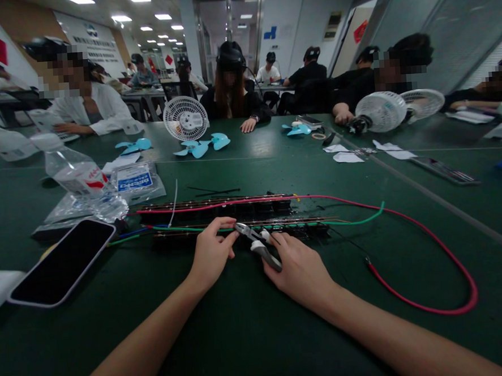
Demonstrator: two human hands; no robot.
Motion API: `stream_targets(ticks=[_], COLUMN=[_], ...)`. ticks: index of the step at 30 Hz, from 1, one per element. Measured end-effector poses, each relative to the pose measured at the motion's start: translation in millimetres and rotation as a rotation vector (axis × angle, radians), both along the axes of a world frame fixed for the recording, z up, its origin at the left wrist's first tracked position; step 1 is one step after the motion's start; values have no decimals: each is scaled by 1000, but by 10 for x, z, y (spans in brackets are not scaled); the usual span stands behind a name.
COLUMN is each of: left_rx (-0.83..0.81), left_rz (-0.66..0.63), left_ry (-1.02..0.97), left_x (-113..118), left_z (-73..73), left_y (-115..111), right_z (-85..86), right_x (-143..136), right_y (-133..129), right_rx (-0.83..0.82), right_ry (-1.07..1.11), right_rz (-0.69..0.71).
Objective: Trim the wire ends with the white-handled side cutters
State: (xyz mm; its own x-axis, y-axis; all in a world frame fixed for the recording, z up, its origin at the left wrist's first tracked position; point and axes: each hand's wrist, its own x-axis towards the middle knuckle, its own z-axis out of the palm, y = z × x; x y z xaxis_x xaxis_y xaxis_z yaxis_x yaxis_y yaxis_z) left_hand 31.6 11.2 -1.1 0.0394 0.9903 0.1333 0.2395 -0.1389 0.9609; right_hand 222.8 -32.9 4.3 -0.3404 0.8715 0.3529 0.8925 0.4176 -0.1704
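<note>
My right hand (296, 264) is closed round the grey and white handles of the pliers (264, 254). The pliers' metal jaws point up and left, at the green wire (189, 230). Beside the jaw tips, my left hand (212, 250) pinches the green wire between thumb and fingers. That wire runs along the nearer black strip (177, 238), and its free end curves up on the right. Behind lies a second black strip (252, 208) with a red cable (410, 218) along it; the cable loops round to the right and back toward my right hand.
A phone (64, 262), a plastic bottle (80, 173) and plastic bags (135, 181) lie at the left. Across the green table (243, 336) are blue fan blades (192, 148), white fan guards (186, 119) and several people. A clear case (445, 170) lies at the right.
</note>
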Motion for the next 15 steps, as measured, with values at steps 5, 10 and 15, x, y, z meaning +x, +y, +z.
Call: stream_targets(ticks=[5, 10, 15], left_rx=[3, 3, 13], left_rz=[-2, 3, 12], left_ry=[16, 30, 42], left_x=[4, 6, 1], left_z=[6, 1, -5], left_y=[-1, 10, 10], right_z=[42, 37, 16], right_x=[20, 26, 34], right_y=[2, 4, -3], right_rx=[-28, -34, -28], right_ry=[-64, -80, -68], right_rz=[0, 4, 6])
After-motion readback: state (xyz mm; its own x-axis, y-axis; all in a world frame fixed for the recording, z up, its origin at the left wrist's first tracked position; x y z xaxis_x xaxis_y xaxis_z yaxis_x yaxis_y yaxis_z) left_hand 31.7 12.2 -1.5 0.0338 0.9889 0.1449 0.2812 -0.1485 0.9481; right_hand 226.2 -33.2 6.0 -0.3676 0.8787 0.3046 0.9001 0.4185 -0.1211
